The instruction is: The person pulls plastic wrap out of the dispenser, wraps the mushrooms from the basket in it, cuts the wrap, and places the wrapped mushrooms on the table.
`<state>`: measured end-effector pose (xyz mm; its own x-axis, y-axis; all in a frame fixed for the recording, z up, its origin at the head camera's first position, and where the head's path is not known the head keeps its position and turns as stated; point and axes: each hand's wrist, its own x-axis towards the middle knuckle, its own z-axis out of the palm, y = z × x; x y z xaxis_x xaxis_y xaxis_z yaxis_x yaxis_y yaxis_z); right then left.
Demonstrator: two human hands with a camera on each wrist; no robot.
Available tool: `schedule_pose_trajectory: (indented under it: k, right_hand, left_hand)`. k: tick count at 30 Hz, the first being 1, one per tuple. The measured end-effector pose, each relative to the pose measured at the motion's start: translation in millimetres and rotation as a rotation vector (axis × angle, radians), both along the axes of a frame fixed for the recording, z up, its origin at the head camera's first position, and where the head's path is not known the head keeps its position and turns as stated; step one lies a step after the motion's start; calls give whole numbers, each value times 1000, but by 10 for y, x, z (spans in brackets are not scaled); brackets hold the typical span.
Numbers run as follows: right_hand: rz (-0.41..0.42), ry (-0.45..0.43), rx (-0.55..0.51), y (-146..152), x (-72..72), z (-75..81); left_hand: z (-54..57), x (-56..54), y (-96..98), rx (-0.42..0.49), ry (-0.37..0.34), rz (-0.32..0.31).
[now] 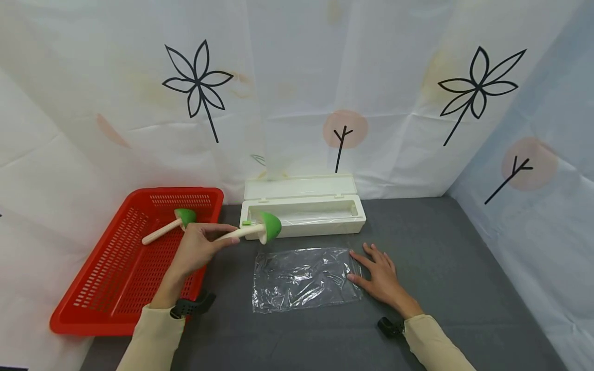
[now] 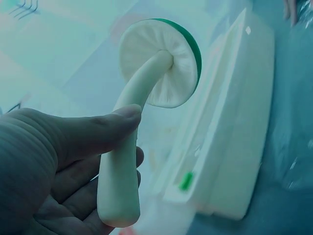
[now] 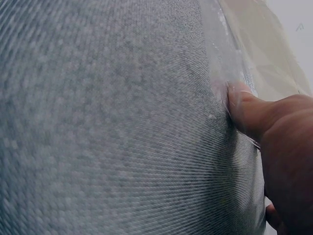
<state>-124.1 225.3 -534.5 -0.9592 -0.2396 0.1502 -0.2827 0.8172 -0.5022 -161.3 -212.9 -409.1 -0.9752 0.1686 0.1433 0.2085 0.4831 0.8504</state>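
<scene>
Between thumb and fingers, my left hand [image 1: 199, 251] grips a toy mushroom [image 1: 271, 228] by its pale stem. Its green cap points right, in front of the white box in the head view; the left wrist view shows the ribbed underside of the cap [image 2: 146, 63]. A crinkled sheet of clear plastic wrap [image 1: 303, 281] lies flat on the dark table. My right hand [image 1: 381, 278] rests at its right edge with fingers spread. In the right wrist view the thumb [image 3: 249, 110] touches the border of the wrap [image 3: 220, 54].
A red plastic basket [image 1: 127, 299] stands at the left, holding another green-capped mushroom [image 1: 162, 232]. Behind the wrap sits a long white wrap dispenser box [image 1: 320, 228], lid raised, with a green slider [image 1: 247, 223] at its left end. White printed cloth [image 1: 287, 93] hangs around the table [image 1: 455, 268].
</scene>
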Motion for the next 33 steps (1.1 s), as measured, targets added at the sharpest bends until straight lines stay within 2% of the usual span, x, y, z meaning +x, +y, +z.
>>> schedule_pose_trajectory:
  k: [4,8,15,19,25,33]
  right_hand:
    - [-2,-13,4,7,-5,-10]
    - [3,5,-1,9,-10,-21]
    - [-2,-33,4,9,-14,3]
    - [2,-10,0,7,-10,-9]
    - [3,15,-7,11,5,-23]
    - [9,13,-30,19,7,-26]
  left_hand:
    - [-113,-10,240,91,17,-56]
    - [-240,-11,472,154,1,-102]
    - [-480,-18,803,201,-37,-170]
    - [-616,-45,919,216,-53,-204]
    - [-788,-113,1054,202,-65,-199]
    - [-925,-179,1163,206,-106,-187]
